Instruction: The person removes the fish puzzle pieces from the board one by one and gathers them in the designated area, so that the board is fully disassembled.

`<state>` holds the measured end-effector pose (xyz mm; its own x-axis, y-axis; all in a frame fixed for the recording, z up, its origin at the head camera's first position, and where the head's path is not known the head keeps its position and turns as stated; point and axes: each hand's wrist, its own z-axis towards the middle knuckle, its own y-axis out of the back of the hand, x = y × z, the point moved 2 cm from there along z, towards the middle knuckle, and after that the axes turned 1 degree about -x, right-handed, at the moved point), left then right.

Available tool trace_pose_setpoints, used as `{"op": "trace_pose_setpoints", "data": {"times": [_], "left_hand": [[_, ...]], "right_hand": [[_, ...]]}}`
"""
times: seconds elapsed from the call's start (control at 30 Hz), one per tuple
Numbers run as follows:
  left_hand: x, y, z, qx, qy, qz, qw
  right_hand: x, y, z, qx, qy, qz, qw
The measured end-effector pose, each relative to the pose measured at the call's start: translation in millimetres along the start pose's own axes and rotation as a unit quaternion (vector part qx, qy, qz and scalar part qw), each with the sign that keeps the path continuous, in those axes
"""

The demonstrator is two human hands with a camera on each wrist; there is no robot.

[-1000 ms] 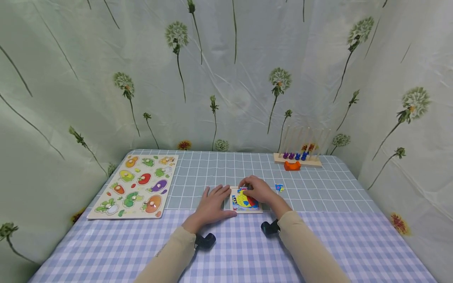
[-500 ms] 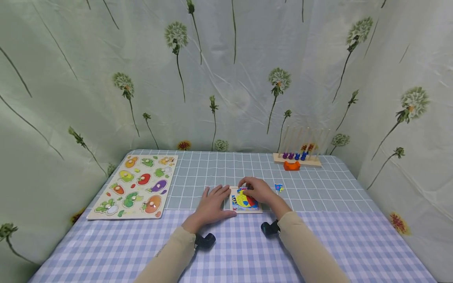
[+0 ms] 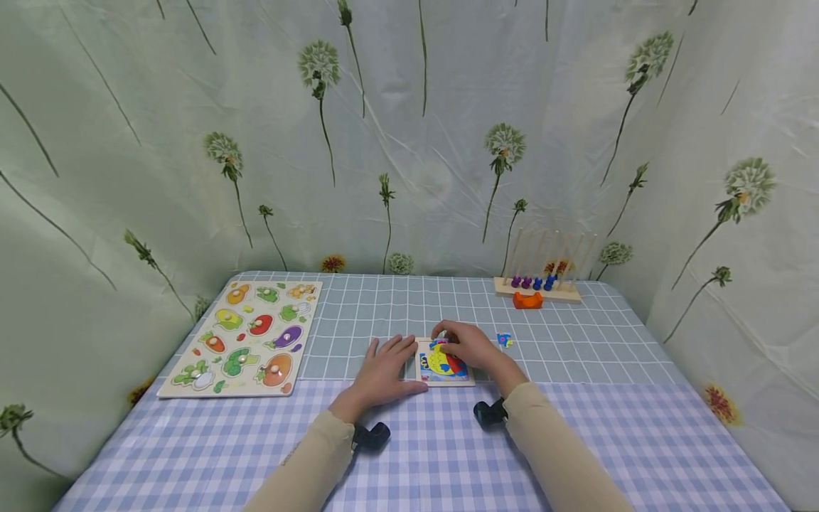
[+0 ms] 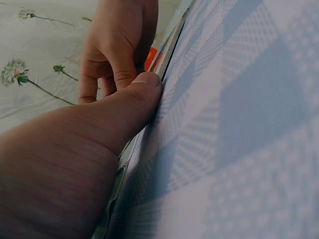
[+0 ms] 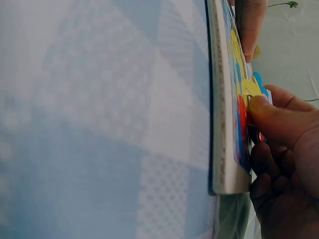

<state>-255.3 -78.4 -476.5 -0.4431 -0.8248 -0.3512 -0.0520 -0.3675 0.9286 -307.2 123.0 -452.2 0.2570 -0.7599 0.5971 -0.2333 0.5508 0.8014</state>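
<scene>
A small jigsaw puzzle with a yellow, red and blue picture lies in a wooden frame (image 3: 451, 384) at mid table. My right hand (image 3: 472, 346) reaches over its far right part. Between thumb and fingers it pinches a yellow-and-blue puzzle piece (image 5: 252, 87), which stands tilted out from the picture in the right wrist view. My left hand (image 3: 382, 371) lies with fingers spread at the frame's left side, index fingertip at the left edge and thumb by the near left corner. A loose blue puzzle piece (image 3: 505, 340) lies to the right of the frame.
A large vegetable peg puzzle board (image 3: 245, 339) lies on the left. At the back right stands a wooden rack (image 3: 569, 295) with upright rods and several purple and blue beads. An orange curved block (image 3: 527, 301) sits before it. A checked cloth (image 3: 422, 455) covers the near table.
My right fingers have shifted very slightly at the far edge of the puzzle, and the piece under them looks a little more tipped. My left hand has stayed in place.
</scene>
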Motion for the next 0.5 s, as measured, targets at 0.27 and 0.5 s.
{"op": "trace_pose_setpoints", "data": {"times": [0.27, 0.5], "left_hand": [[-0.8, 1.3, 0.4, 0.004, 0.003, 0.0, 1.0], [-0.8, 1.0, -0.3, 0.003, 0.001, 0.004, 1.0]], "right_hand": [[-1.1, 1.2, 1.7, 0.011, -0.009, -0.002, 0.9999], [-0.5, 0.9, 0.0, 0.01, -0.005, -0.023, 0.9997]]}}
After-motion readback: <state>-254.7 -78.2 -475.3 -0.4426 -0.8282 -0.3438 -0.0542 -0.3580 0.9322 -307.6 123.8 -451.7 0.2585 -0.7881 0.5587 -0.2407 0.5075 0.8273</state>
